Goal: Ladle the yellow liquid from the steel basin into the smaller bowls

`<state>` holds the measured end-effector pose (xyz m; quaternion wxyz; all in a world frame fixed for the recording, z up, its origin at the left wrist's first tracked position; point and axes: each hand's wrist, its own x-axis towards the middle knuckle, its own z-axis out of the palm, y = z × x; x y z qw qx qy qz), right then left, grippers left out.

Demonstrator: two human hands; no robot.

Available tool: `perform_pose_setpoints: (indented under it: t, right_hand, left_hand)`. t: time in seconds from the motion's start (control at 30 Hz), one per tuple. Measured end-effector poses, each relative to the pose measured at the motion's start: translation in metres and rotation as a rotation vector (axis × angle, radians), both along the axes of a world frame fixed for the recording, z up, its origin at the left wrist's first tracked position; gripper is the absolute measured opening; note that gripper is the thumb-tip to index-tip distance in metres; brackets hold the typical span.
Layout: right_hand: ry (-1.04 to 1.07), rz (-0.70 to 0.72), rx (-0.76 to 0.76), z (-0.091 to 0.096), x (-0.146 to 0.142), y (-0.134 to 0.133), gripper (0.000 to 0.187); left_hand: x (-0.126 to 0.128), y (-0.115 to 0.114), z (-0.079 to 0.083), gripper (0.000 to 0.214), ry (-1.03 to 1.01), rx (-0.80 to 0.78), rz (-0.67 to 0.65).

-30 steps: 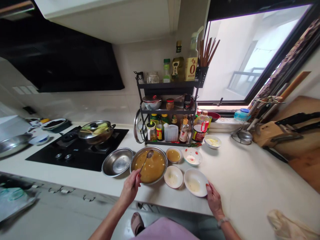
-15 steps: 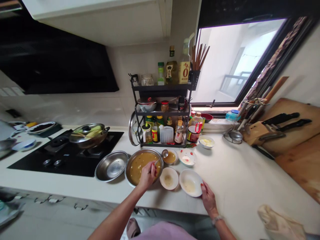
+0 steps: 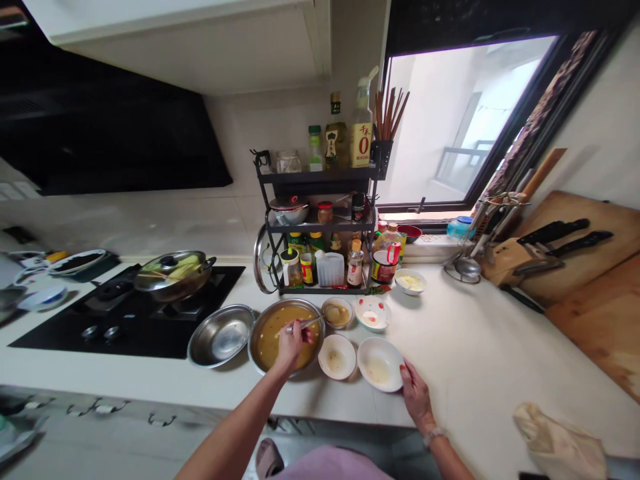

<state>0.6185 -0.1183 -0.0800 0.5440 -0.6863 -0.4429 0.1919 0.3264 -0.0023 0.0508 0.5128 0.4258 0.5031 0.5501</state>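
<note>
Head view — now lowers silver metal spoon (image 3: 315, 321), gripped in left hand (image 3: 294, 341), into round white bowl (image 3: 351, 319), likely reaching liquid — holds oval white bowl (image 3: 389, 352) with right hand (image 3: 416, 395).

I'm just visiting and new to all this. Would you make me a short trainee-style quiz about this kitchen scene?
1. Fill in: the left hand holds a ____, while the right hand touches the edge of a white bowl.
2. True or false: the pan on the stove has no lid.
3. Which stands nearer the stove: the large metal bowl of brown liquid or the other metal bowl?

Key:
1. Spoon.
2. False; a glass lid covers the pan.
3. The other metal bowl.
</note>
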Motion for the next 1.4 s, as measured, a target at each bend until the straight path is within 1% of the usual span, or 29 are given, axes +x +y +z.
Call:
perform_pose_setpoints:
  t: [0.23, 0.47, 0.57, 0.67, 0.8, 0.9, 1.0, 1.13, 1.2, 1.27, 1.3, 1.4]
  right_hand:
    - [0.001, 0.015, -0.008, 0.0, 0.001, 0.0, 0.055]
    - [-0.01, 0.005, -0.002, 0.001, 0.0, 0.001, 0.054]
    - [-0.023, 0.004, -0.01, 0.003, 0.0, 0.001, 0.056]
    - [-0.047, -0.002, 0.013, 0.004, 0.0, 0.001, 0.055]
    - [-0.054, -0.002, 0.022, 0.001, 0.001, 0.001, 0.056]
    - [-0.013, 0.0, -0.019, -0.003, 0.003, 0.002, 0.056]
    - [0.012, -0.002, -0.041, -0.006, 0.004, 0.002, 0.056]
    - [0.003, 0.003, -0.047, -0.007, 0.005, 0.002, 0.056]
    - [0.001, 0.005, -0.05, -0.007, 0.004, 0.002, 0.056]
    - [0.003, 0.002, -0.047, -0.006, 0.004, 0.001, 0.057]
    - [0.005, -0.002, -0.047, -0.006, 0.003, 0.001, 0.058]
    - [0.001, -0.008, -0.052, -0.004, 0.003, 0.001, 0.062]
  left_hand:
    - [-0.004, -0.001, 0.012, 0.017, -0.241, -0.145, 0.098]
    - [-0.012, -0.004, 0.025, 0.017, -0.324, -0.193, 0.121]
    - [-0.022, -0.009, 0.031, 0.016, -0.326, -0.21, 0.147]
    - [-0.037, -0.015, 0.035, 0.014, -0.321, -0.208, 0.177]
    - [-0.059, -0.028, 0.037, 0.019, -0.294, -0.138, 0.186]
    - [-0.074, -0.04, 0.035, 0.03, -0.215, -0.065, 0.186]
    - [-0.086, -0.053, 0.03, 0.038, -0.015, -0.006, 0.163]
    - [-0.098, -0.068, 0.018, 0.035, 0.334, 0.151, 0.083]
    - [-0.102, -0.072, 0.014, 0.032, 0.45, 0.25, 0.021]
    - [-0.101, -0.074, 0.012, 0.031, 0.497, 0.318, -0.009]
    - [-0.099, -0.073, 0.012, 0.03, 0.502, 0.328, -0.007]
    - [-0.086, -0.066, 0.015, 0.032, 0.439, 0.264, 0.034]
